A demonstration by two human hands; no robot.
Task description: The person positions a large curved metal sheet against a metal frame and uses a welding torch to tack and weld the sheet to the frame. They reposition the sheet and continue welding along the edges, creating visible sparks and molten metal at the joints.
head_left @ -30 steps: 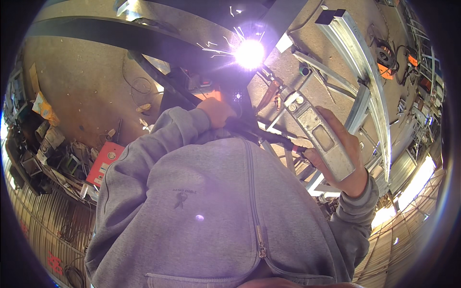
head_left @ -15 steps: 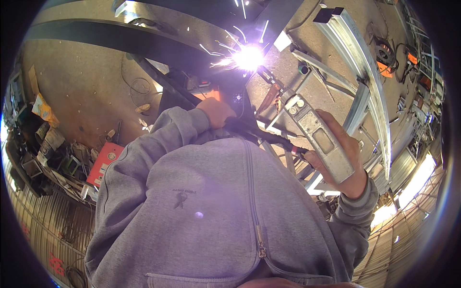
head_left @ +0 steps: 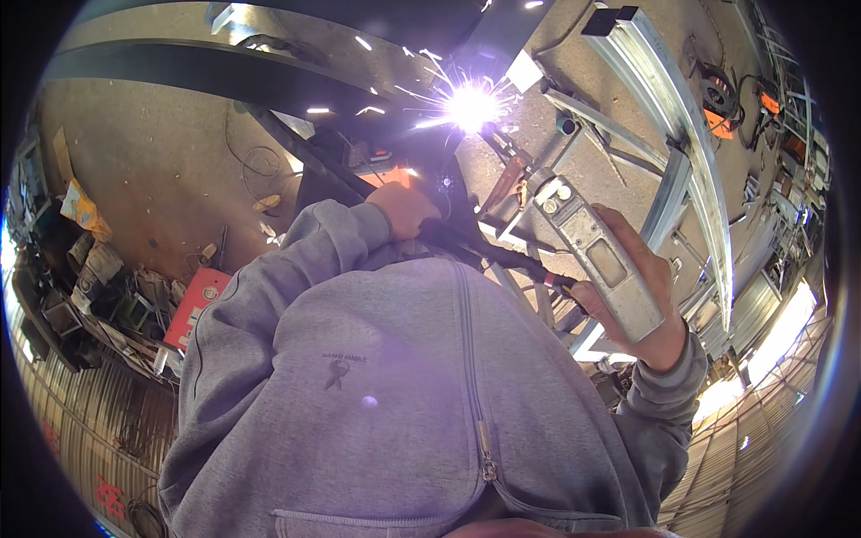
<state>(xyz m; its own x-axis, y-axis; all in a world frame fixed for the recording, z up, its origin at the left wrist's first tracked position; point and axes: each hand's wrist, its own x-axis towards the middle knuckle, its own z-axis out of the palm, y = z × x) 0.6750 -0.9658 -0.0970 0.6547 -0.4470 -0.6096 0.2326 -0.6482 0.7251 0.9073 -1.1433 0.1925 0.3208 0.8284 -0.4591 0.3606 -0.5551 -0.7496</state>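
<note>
My right hand (head_left: 650, 296) is wrapped around a grey, block-bodied welding gun (head_left: 596, 255), whose narrow nozzle points up and left. At its tip a bright white-violet arc (head_left: 471, 109) burns against the dark steel beams, throwing sparks. Glare hides the joint itself. My left hand (head_left: 405, 213) is closed beside an orange-and-grey device (head_left: 387, 170), close to one end of a black cable (head_left: 502, 255). Its fingers are mostly turned away, so what they grip cannot be made out. The cable runs across to my right hand.
A dark curved beam (head_left: 206, 67) spans the upper left. Pale metal channel lengths (head_left: 668, 99) rise at the right, over a lighter frame. A red case (head_left: 199, 300) lies at the left among clutter. An orange-and-black reel (head_left: 717, 99) sits at the far right.
The arc and the gun's tip have shifted very slightly right, and sparks now scatter farther left. Both hands keep nearly the same places and holds.
</note>
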